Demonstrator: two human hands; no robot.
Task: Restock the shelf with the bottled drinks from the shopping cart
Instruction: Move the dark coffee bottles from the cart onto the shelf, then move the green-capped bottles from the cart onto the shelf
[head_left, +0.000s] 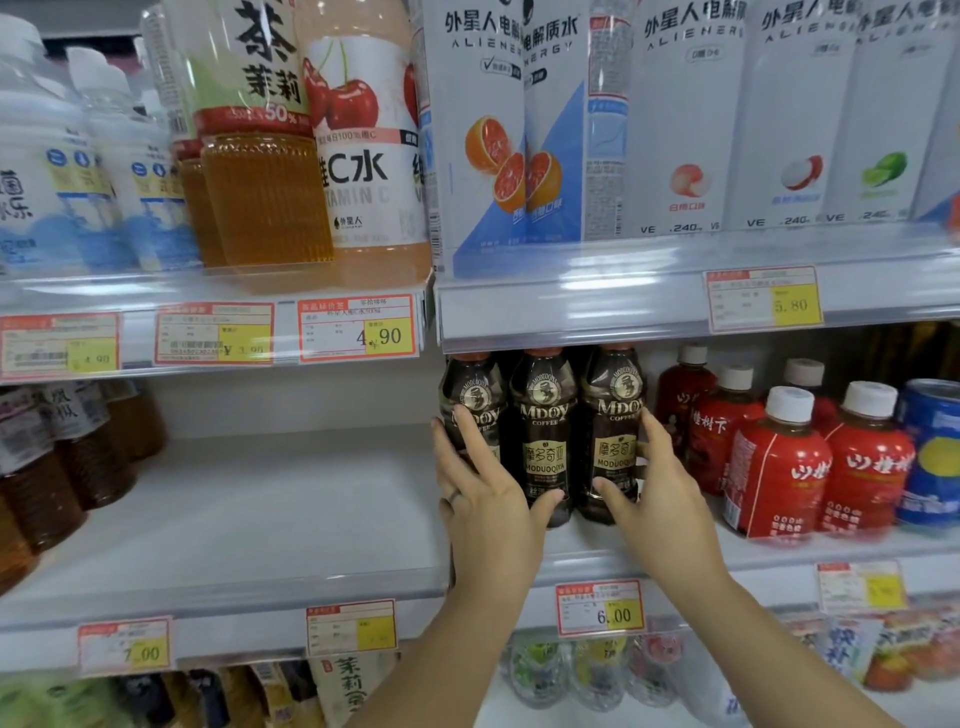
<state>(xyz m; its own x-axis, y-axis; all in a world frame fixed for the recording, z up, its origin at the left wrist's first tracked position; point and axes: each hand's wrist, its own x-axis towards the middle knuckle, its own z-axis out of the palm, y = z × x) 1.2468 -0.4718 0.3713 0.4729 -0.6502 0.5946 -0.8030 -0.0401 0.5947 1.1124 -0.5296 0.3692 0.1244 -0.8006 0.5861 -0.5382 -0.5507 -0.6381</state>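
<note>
Two-handed, clasping a row of three dark coffee bottles from either side on the middle shelf, right beneath the front rail of the shelf above. Wrapping the left hand round the leftmost bottle, fingers spreading up its label, thumb pressing the lower front of the middle one, and wearing a ring. Closing the right hand on the rightmost bottle, fingers lying along its right flank, thumb crossing its lower front. Holding all three upright and touching, near the shelf's front edge, above a price tag reading 6.00; not managing to tell whether resting on the shelf or just lifted.

Looking right: passing red-wrapped bottles with white caps, standing just beside the coffee, then a blue can. Looking left along the same shelf: finding bottles of brown tea, well apart from the hands. Looking up: taking in an amber tea bottle, a pale pink vitamin C water bottle touching it, and white-wrapped Alienergy bottles showing fruit pictures.
</note>
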